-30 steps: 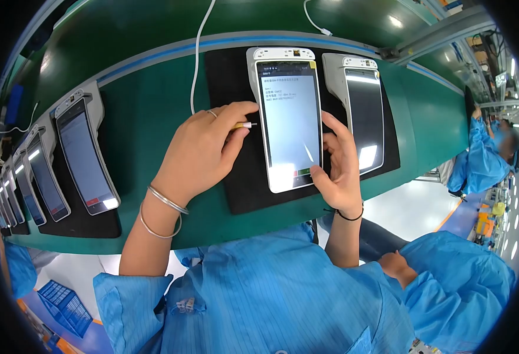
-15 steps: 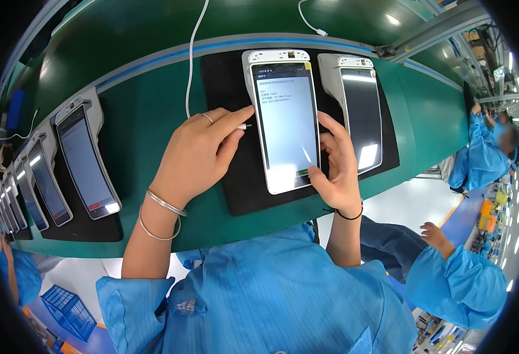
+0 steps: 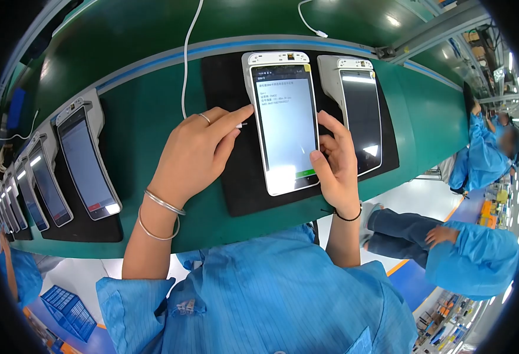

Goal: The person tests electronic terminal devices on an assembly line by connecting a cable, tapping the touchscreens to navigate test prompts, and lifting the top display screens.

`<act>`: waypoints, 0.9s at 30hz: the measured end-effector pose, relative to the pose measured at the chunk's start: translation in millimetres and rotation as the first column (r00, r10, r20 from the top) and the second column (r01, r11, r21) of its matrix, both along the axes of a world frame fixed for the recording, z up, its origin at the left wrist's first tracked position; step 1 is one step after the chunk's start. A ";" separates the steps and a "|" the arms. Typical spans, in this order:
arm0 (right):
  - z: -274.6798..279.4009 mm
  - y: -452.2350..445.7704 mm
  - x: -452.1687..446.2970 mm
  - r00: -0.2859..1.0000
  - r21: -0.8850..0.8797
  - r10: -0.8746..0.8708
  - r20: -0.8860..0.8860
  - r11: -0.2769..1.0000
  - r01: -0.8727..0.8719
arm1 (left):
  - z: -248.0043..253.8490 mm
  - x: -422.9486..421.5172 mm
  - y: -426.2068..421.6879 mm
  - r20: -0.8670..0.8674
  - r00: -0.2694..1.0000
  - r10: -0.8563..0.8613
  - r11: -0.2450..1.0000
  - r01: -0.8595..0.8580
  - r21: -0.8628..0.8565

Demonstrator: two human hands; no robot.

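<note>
A white handheld terminal (image 3: pixel 286 124) with a lit screen lies on the black mat (image 3: pixel 241 197). My left hand (image 3: pixel 197 150) is at its left side, fingers closed round a white cable plug (image 3: pixel 241 125), the index fingertip touching the terminal's edge. The plug's tip points at the terminal with a small gap. My right hand (image 3: pixel 337 162) is at the terminal's right edge, its thumb over the screen's edge near a green bar and its other fingers curled along the side. A second terminal (image 3: pixel 362 118) with a dark screen lies to the right.
Several more terminals (image 3: pixel 88 159) stand in a row at the left of the green table (image 3: pixel 206 227). Another white cable end (image 3: pixel 321 33) lies at the back. A metal frame (image 3: pixel 442 35) rises at the back right. A person in blue (image 3: pixel 474 259) is at the right; a blue basket (image 3: pixel 68 312) sits below left.
My right thumb has moved up a little from the screen's bottom, where only a green bar now shows. The white cable has shifted left. The nearby person at the right has moved away.
</note>
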State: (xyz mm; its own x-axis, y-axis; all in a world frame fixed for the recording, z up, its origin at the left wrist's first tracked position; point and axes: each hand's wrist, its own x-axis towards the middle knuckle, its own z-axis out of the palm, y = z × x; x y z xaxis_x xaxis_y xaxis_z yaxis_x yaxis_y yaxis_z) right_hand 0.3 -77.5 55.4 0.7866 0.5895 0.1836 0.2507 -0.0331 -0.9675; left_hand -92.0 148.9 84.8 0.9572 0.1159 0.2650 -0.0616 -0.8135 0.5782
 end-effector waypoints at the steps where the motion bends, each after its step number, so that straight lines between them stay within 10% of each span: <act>1: 0.6 0.7 0.0 1.000 0.014 0.003 0.006 1.000 -0.003 | 0.5 0.5 1.2 0.015 1.000 0.000 1.000 -0.001 0.019; 27: -0.6 -6.0 4.4 0.994 -0.029 0.079 0.076 0.997 -0.077 | 1.2 -0.4 -1.2 0.026 0.999 0.020 0.988 -0.023 0.151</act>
State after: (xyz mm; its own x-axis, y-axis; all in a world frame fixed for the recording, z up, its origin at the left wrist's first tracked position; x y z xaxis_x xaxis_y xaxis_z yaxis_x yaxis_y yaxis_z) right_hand 4.6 -83.5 54.8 0.7220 0.6540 0.2256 0.3269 -0.0352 -0.9444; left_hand -92.4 147.7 86.0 0.9479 0.0930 0.3047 -0.0561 -0.8929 0.4467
